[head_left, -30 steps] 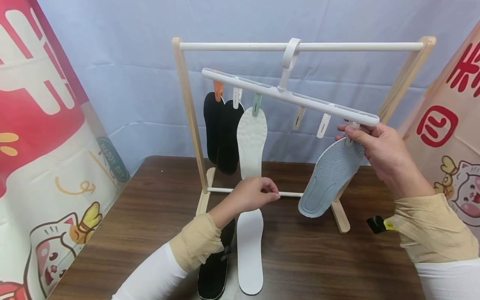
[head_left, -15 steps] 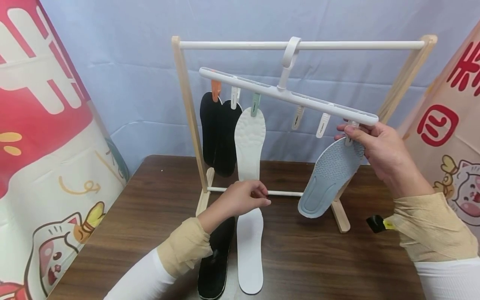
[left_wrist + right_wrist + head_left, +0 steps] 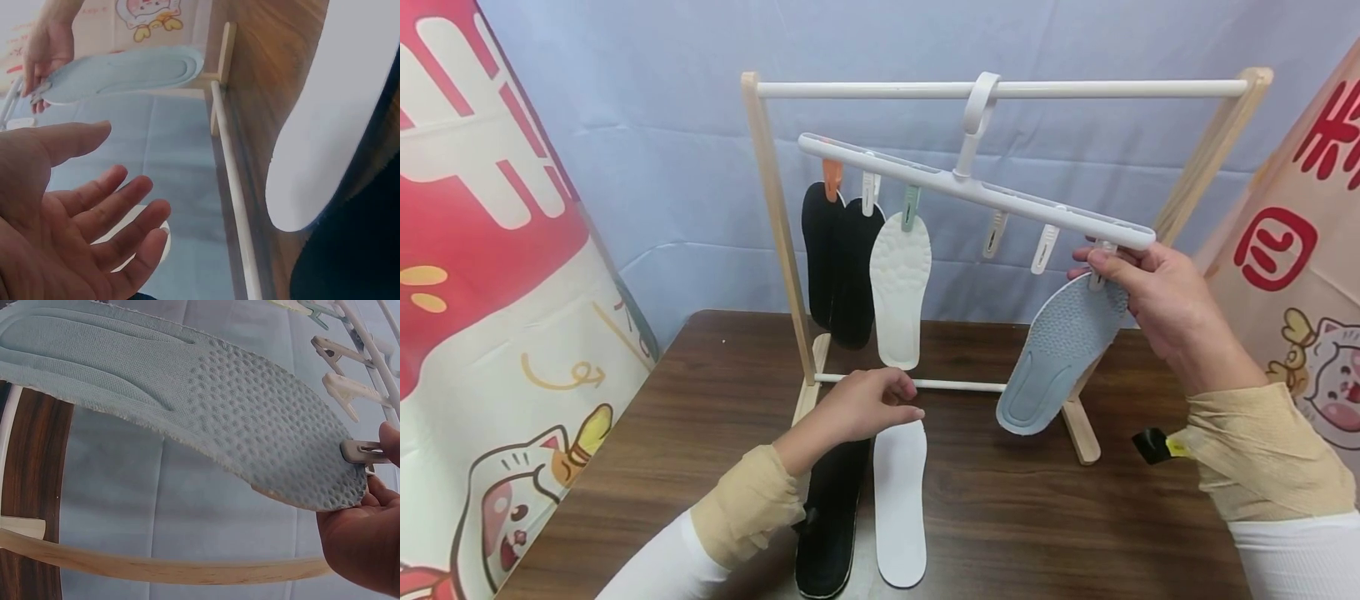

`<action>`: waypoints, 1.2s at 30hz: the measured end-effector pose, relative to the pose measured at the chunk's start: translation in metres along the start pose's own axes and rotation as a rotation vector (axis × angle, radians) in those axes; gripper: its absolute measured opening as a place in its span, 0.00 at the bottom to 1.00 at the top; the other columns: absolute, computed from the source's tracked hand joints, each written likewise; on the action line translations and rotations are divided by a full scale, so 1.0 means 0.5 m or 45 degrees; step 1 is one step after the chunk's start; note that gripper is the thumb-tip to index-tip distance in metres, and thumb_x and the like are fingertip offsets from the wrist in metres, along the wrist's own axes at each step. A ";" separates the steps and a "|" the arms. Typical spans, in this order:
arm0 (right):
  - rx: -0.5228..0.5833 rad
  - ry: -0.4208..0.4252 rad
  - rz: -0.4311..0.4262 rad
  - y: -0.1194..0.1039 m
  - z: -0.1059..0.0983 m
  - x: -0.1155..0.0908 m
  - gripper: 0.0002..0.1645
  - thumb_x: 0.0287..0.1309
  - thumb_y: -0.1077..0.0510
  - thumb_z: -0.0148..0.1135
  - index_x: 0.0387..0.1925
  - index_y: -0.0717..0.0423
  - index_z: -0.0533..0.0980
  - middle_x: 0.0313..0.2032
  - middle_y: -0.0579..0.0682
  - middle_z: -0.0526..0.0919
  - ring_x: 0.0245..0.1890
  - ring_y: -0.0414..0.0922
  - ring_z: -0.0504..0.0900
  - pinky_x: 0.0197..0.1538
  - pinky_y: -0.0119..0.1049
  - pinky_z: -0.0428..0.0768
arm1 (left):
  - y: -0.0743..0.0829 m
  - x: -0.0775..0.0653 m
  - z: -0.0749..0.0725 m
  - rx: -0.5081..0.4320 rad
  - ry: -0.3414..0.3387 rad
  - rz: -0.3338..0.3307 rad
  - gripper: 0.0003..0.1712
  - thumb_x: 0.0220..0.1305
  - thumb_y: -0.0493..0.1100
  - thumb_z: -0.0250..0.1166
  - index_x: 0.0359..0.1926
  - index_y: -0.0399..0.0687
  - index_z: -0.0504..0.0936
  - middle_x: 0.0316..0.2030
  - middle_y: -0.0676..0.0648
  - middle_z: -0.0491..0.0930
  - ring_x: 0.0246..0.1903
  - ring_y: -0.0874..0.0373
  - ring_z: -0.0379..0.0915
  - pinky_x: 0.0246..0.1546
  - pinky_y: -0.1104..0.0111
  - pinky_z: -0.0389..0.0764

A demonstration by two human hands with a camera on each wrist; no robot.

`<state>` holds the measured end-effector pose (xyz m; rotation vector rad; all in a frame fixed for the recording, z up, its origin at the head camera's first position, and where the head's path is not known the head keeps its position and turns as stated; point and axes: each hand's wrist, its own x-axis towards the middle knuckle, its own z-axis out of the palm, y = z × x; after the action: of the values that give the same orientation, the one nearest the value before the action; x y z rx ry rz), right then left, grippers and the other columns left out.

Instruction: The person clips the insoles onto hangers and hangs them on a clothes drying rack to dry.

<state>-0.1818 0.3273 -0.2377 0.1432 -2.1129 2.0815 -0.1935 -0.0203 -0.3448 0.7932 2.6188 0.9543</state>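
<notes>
My right hand [image 3: 1180, 312] pinches the clip [image 3: 362, 452] at the low right end of a white hanger [image 3: 1022, 202]. That clip bites the top of a light blue insole [image 3: 1048, 367], which slants down to the left. My left hand [image 3: 861, 407] holds nothing, its fingers loosely bent and thumb apart in the left wrist view. It hovers over the near ends of the table's insoles, below a hanging white insole [image 3: 901, 292] in a green clip [image 3: 910, 208]. A flat white insole [image 3: 900, 508] and a black insole [image 3: 826, 533] lie on the table.
Black insoles [image 3: 853, 275] hang from an orange clip [image 3: 832, 180] and a white clip at the hanger's raised left end. Two bare clips [image 3: 1045, 250] dangle right of centre. The hanger hooks over the white rod [image 3: 1112, 89] of a wooden rack [image 3: 775, 225] on the brown table [image 3: 715, 467].
My left hand has moved left and slightly down, away from the hanging white insole, uncovering its lower end. My right hand keeps its grip on the clip.
</notes>
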 end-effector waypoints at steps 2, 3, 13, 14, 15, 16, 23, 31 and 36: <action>0.002 -0.003 0.000 -0.001 0.001 0.000 0.09 0.68 0.59 0.64 0.48 0.46 0.83 0.40 0.39 0.90 0.40 0.35 0.88 0.41 0.28 0.75 | -0.005 -0.006 -0.002 0.009 0.001 -0.004 0.16 0.64 0.53 0.71 0.47 0.51 0.83 0.43 0.53 0.86 0.42 0.60 0.79 0.44 0.65 0.78; 0.004 -0.005 0.000 -0.001 0.001 0.000 0.09 0.68 0.59 0.64 0.48 0.47 0.83 0.40 0.39 0.90 0.40 0.35 0.88 0.42 0.28 0.75 | -0.008 -0.009 -0.002 0.010 0.004 -0.009 0.16 0.64 0.54 0.71 0.48 0.52 0.83 0.43 0.53 0.86 0.42 0.60 0.79 0.44 0.64 0.78; -0.062 0.016 0.020 -0.011 0.001 -0.001 0.11 0.66 0.57 0.67 0.49 0.47 0.83 0.38 0.39 0.90 0.40 0.35 0.88 0.41 0.27 0.76 | -0.040 -0.034 -0.002 0.021 0.027 -0.077 0.16 0.64 0.54 0.71 0.47 0.53 0.82 0.38 0.55 0.83 0.38 0.61 0.77 0.41 0.64 0.78; -0.061 0.017 0.022 -0.011 0.002 -0.001 0.11 0.66 0.57 0.67 0.49 0.48 0.83 0.38 0.39 0.90 0.40 0.35 0.88 0.41 0.27 0.76 | -0.043 -0.038 -0.002 0.027 0.031 -0.079 0.15 0.64 0.54 0.71 0.47 0.53 0.83 0.37 0.56 0.83 0.37 0.61 0.77 0.41 0.63 0.77; -0.057 0.019 0.028 -0.012 0.002 -0.001 0.11 0.65 0.57 0.67 0.49 0.48 0.84 0.38 0.39 0.90 0.40 0.35 0.88 0.41 0.27 0.76 | -0.047 -0.041 -0.002 0.031 0.033 -0.080 0.15 0.64 0.54 0.71 0.47 0.53 0.83 0.37 0.55 0.83 0.36 0.61 0.76 0.41 0.63 0.77; -0.055 0.020 0.033 -0.013 0.002 0.000 0.10 0.65 0.57 0.68 0.48 0.47 0.84 0.38 0.39 0.90 0.40 0.35 0.88 0.42 0.27 0.76 | -0.050 -0.044 -0.002 0.036 0.036 -0.084 0.15 0.64 0.54 0.71 0.46 0.53 0.83 0.37 0.55 0.83 0.36 0.61 0.75 0.40 0.63 0.77; 0.009 0.020 0.021 -0.014 0.002 -0.001 0.09 0.66 0.61 0.66 0.45 0.47 0.85 0.38 0.40 0.90 0.39 0.36 0.89 0.42 0.26 0.76 | -0.074 -0.068 0.000 0.055 0.053 -0.072 0.14 0.64 0.51 0.71 0.44 0.49 0.83 0.40 0.52 0.84 0.38 0.58 0.76 0.43 0.61 0.77; 0.022 0.021 0.013 -0.013 0.002 -0.002 0.09 0.67 0.62 0.64 0.43 0.47 0.85 0.36 0.41 0.90 0.38 0.36 0.89 0.41 0.26 0.76 | -0.104 -0.096 0.005 0.097 0.060 -0.100 0.16 0.63 0.49 0.72 0.46 0.45 0.84 0.42 0.48 0.85 0.42 0.54 0.78 0.46 0.57 0.79; 0.004 0.028 0.013 -0.015 0.001 -0.003 0.09 0.67 0.62 0.65 0.44 0.46 0.85 0.36 0.41 0.90 0.38 0.35 0.88 0.42 0.26 0.76 | -0.120 -0.117 0.006 0.122 0.072 -0.141 0.16 0.61 0.49 0.73 0.45 0.44 0.84 0.43 0.48 0.84 0.46 0.52 0.79 0.50 0.54 0.78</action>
<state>-0.1793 0.3263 -0.2307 0.1092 -2.1024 2.0821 -0.1685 -0.0900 -0.3839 0.6434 2.7426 0.8383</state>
